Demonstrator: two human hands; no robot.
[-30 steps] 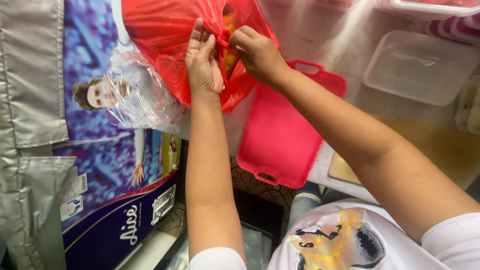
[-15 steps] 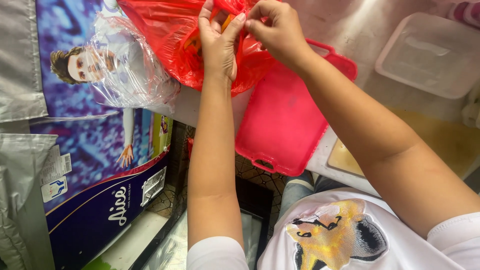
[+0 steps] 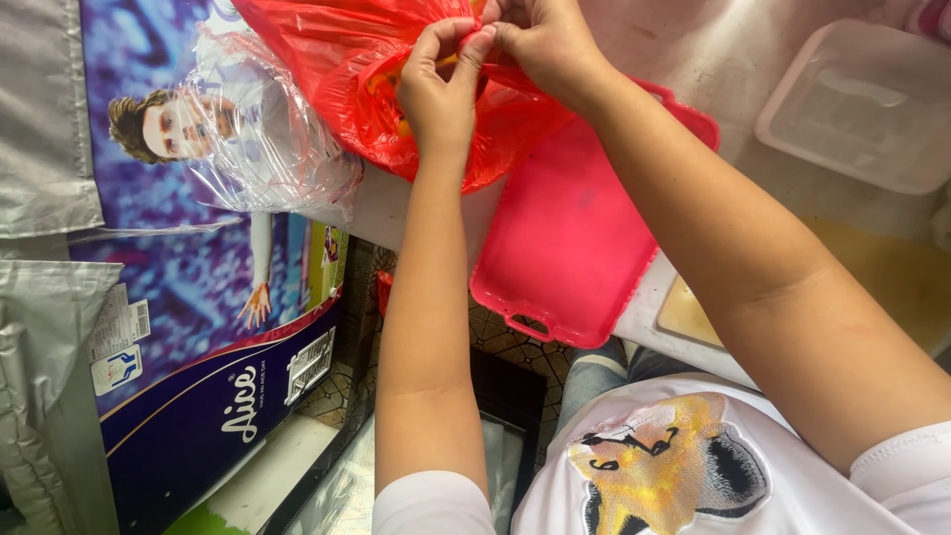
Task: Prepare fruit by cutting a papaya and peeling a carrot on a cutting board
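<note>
both hands [image 3: 495,69] pinching red plastic bag [image 3: 347,69], pink tray [image 3: 575,248] below

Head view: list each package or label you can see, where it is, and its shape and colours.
Red plastic bag: top centre, crinkled, pinched by left hand and right hand.
Large printed box: left, blue-purple, picture of a person.
Small white label: far left, on grey wrapping.
Clear plastic bag: beside red bag.

Patterned tiled floor [image 3: 515,342] (brown) under pale worktop [image 3: 733,59]
</note>
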